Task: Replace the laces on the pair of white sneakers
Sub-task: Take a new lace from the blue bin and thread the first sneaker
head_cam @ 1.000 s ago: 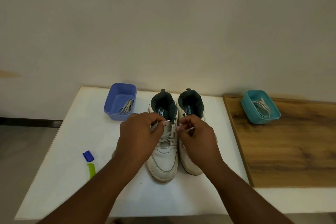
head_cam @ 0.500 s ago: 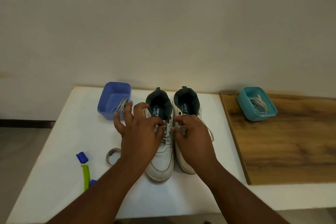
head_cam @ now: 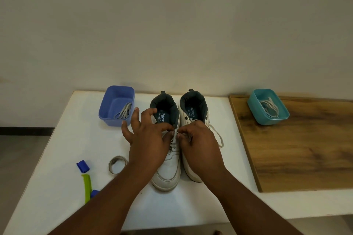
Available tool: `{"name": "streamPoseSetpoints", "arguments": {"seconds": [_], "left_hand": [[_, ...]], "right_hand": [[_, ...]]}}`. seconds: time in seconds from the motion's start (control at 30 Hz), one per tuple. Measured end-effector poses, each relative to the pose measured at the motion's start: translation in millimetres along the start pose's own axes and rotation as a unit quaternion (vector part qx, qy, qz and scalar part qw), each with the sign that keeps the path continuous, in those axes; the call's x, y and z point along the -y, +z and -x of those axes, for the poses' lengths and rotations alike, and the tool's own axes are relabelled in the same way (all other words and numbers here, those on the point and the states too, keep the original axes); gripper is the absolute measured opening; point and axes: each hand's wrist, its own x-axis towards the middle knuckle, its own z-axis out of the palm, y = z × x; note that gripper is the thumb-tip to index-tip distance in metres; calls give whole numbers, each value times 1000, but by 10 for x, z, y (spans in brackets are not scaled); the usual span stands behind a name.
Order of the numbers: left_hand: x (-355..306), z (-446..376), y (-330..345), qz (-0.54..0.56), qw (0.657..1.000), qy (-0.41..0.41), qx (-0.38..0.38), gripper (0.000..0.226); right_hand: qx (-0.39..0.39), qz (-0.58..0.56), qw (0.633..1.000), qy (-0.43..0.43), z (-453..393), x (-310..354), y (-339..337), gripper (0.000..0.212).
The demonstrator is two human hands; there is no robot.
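Both my hands are down on the left sneaker (head_cam: 168,166), which sits beside the right sneaker (head_cam: 193,139) in the middle of the white table (head_cam: 63,158), heels toward the far edge, toes toward me. My left hand (head_cam: 149,143) pinches the lace (head_cam: 174,140) between thumb and forefinger at the top eyelets, the other fingers fanned out loose toward the purple tub (head_cam: 116,106). My right hand (head_cam: 198,145) meets it from the other side, fingers curled, pinching the same lace just at the tongue. A loose end (head_cam: 217,135) trails off over the right sneaker's outer side.

I'd judge this lace soft, flat and light, no weight to fight, but floppy, so it wants holding close to the eyelet and by its stiff tip when threading. The sneaker itself looks firm enough to stay put under a gentle pull; tug too hard and it may slide on the smooth top.

More laces wait in the purple tub at the far left corner, and another bundle lies in the teal tub (head_cam: 268,108) on the wooden board (head_cam: 298,150) to the right. Near the left edge lie a tape roll (head_cam: 118,164) and a green and blue tool (head_cam: 85,181).
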Motion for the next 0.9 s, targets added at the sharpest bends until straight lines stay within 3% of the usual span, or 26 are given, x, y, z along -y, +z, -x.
{"name": "streamPoseSetpoints", "arguments": {"seconds": [0.27,0.37,0.4,0.47,0.53,0.6,0.9], "left_hand": [[58,-1,-114,16,997,25,70,23],[103,0,-142,-31,993,44,105,54],[104,6,-146,-55,990,55,116,64],[104,18,-158,-85,986,66,127,76],[101,21,-182,-92,985,59,132,77],[96,20,-199,-97,985,54,134,78],[96,45,-197,-99,985,56,129,75]], "right_hand": [[-28,23,999,10,-4,-11,12,14],[-92,-123,985,74,-30,71,-97,18],[-135,-229,959,94,-55,117,-173,19],[-211,-438,865,121,-97,214,-361,17],[-279,-532,792,108,-135,245,-532,14],[-322,-559,760,77,-164,214,-622,11],[-358,-439,824,-26,-238,51,-643,13]]}}
